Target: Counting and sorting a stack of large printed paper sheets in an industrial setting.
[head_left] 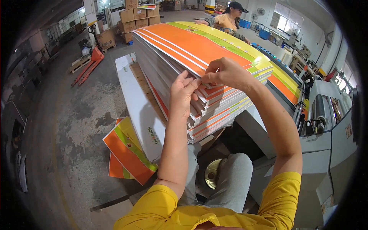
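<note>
A tall stack of large printed sheets [184, 40], orange, green and yellow with white stripes on top, fills the middle of the view. Its near edge is fanned and uneven. At the near corner, my left hand [182, 92] has its fingers curled against the white side, with thumb and fingertips closed on the sheet edges. My right hand [227, 73] bends over the same corner from above, pinching the top sheet's edge right beside my left fingertips. How many sheets each hand grips is hidden.
A machine with rollers [320, 111] stands at right. Loose printed sheets [128, 147] lie lower left beside a long white board [134, 99]. A red pallet jack [92, 63] and cardboard boxes [140, 17] stand farther back. Another person [229, 21] reaches over the stack's far side.
</note>
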`<action>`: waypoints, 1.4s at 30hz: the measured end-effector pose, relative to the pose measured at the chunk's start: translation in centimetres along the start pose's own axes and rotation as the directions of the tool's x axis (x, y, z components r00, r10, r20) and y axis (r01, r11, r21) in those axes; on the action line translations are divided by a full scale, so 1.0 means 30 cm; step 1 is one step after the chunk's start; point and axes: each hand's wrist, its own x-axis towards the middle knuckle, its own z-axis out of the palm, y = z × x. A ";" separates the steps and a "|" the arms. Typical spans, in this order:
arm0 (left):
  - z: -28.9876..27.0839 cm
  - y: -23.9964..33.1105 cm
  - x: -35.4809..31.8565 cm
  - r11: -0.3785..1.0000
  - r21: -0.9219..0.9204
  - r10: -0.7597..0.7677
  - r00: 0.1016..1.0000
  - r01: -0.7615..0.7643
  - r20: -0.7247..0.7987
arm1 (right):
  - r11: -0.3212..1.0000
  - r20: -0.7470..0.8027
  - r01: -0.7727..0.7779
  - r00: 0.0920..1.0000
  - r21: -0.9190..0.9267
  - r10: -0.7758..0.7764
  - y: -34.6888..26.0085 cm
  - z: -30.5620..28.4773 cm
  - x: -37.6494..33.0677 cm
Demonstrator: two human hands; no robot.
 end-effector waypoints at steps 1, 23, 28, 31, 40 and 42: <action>-0.001 0.006 -0.001 1.000 -0.001 0.001 1.000 -0.001 -0.003 | 1.000 0.002 0.002 1.000 0.000 -0.002 -0.016 -0.007 0.003; 0.076 0.046 -0.025 0.977 0.211 0.005 0.995 0.015 -0.096 | 0.968 -0.484 0.228 0.861 0.100 -0.153 0.051 0.014 -0.024; 0.070 0.053 -0.025 0.953 0.291 0.099 0.994 -0.082 -0.042 | 0.992 -0.229 0.123 0.967 0.017 -0.116 0.065 0.055 -0.066; 0.057 0.037 -0.024 0.965 0.252 0.080 0.996 -0.068 -0.039 | 0.964 -0.164 0.265 0.953 0.035 -0.256 0.067 0.079 -0.092; 0.063 0.011 -0.023 0.948 0.298 0.136 0.989 -0.113 -0.057 | 0.395 -0.241 0.066 0.879 0.917 0.412 0.077 -0.028 0.056; 0.066 0.014 -0.029 0.951 0.296 0.106 0.993 -0.086 -0.054 | 0.264 -0.223 0.114 0.875 0.958 0.430 0.082 -0.044 0.056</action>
